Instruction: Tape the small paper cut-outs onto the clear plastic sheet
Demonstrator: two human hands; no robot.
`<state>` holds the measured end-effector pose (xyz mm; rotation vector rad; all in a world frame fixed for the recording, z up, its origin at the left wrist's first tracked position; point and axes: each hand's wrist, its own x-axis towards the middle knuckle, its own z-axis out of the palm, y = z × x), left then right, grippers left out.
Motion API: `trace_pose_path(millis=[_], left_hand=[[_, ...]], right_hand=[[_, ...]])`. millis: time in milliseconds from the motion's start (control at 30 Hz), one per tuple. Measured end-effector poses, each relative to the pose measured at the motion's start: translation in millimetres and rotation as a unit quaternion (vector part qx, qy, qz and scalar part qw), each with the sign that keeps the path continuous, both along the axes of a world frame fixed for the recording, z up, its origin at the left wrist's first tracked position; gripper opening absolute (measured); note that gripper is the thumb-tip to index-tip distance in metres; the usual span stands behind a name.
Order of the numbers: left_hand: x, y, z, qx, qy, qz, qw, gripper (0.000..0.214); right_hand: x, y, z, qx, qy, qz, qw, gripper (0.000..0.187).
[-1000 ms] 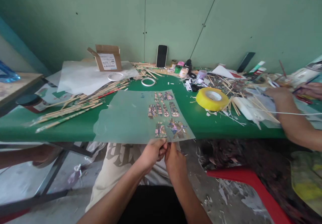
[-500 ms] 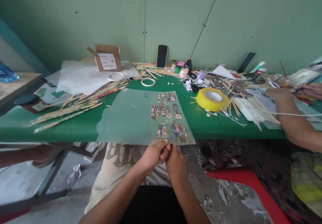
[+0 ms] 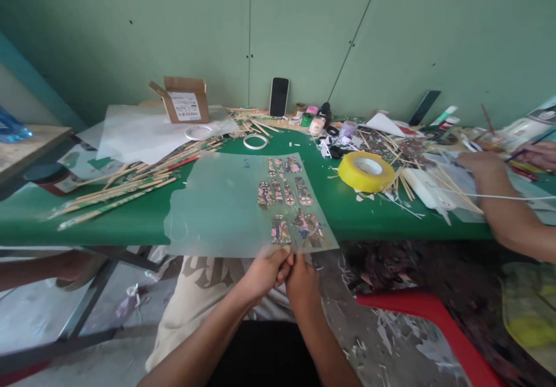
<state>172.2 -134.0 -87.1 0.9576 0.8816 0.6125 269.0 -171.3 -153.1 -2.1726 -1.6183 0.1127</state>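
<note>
A translucent plastic sheet (image 3: 217, 207) lies partly on the green table, its near edge sticking out over the front. Several small, colourful, dark-patterned cutout shapes (image 3: 304, 191) sit in rows on its right part. At that near edge, below the shapes, my left hand (image 3: 268, 270) pinches the sheet with curled fingers. Close beside it, nearly touching, my right hand (image 3: 303, 280) is closed at the same edge. Its fingertips are mostly hidden, and whether a small tool is between the hands cannot be made out.
A yellow tape roll (image 3: 366, 172) and a white glue gun (image 3: 428, 190) lie to the right, near another person's arm (image 3: 499, 196). Wooden sticks (image 3: 143, 177) and a dark-lidded jar (image 3: 52, 177) are at left. Behind stand a cardboard box (image 3: 186, 102) and phone (image 3: 279, 97).
The sheet has shifted slightly toward me, its near edge a little lower. Both hands have moved down slightly with it, still closed and close together.
</note>
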Motion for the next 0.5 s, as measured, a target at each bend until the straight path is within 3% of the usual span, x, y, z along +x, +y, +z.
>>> trace_pose_path(millis=[500], left_hand=[[-1.1,-1.3,2.3,-0.024,-0.060,0.010,0.998,0.040]], right_hand=[[-8.8,0.7,8.9,-0.060,0.011,-0.009,0.998,0.018]])
